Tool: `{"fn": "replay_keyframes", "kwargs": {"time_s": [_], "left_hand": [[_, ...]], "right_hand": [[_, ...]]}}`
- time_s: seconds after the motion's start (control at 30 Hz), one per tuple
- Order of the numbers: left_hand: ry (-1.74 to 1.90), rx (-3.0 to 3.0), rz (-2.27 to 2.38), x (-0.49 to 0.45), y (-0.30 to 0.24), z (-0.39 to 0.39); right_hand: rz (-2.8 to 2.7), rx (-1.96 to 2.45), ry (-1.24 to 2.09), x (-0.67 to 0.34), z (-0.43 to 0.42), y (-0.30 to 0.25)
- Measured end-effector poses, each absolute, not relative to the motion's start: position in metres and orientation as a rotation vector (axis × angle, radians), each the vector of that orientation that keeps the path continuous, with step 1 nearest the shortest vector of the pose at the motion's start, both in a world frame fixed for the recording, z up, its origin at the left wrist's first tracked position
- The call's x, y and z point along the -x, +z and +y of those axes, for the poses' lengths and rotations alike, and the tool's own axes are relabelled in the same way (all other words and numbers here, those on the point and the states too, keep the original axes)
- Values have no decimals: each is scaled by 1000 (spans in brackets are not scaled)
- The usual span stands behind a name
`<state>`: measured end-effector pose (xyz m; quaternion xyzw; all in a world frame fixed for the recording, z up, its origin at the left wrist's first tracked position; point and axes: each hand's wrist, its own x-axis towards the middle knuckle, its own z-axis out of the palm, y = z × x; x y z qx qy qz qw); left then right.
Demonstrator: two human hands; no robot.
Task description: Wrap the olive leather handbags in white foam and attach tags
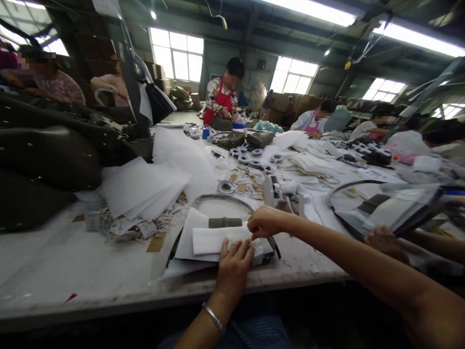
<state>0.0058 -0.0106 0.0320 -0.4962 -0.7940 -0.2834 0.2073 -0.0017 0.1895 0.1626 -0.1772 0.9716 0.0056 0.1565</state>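
A dark handbag (268, 258) lies flat before me at the table's front edge, mostly covered by white foam sheets (186, 244). Its curved handle (222, 197) arches out at the far side. A folded white foam strip (207, 241) lies across the middle, just below a grey-brown wrapped handle piece (225, 222). My left hand (236, 264) rests on the strip's near edge with fingers spread. At the strip's right end my right hand (267, 222) is closed in a pinch; what sits between its fingertips is hidden. Clear plastic (259, 249) shows beneath it.
Left stand stacked foam sheets (145, 186), a heap of tags (132, 225) and dark bags (47, 155). A tape dispenser (272, 191) stands just beyond my right hand; tape rolls (250, 157) lie farther back. At right a co-worker's hand (387, 242) holds another bag (399, 208).
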Motion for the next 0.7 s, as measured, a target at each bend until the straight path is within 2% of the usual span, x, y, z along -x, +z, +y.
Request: {"fn": "replay_keyframes", "kwargs": {"time_s": [0.13, 0.7], "left_hand": [[-757, 1380, -2189, -6, 30, -11], [-835, 1460, -2058, 0, 16, -15]], "right_hand": [[2686, 513, 103, 21, 188, 154], [2404, 556, -6, 64, 190, 138]]}}
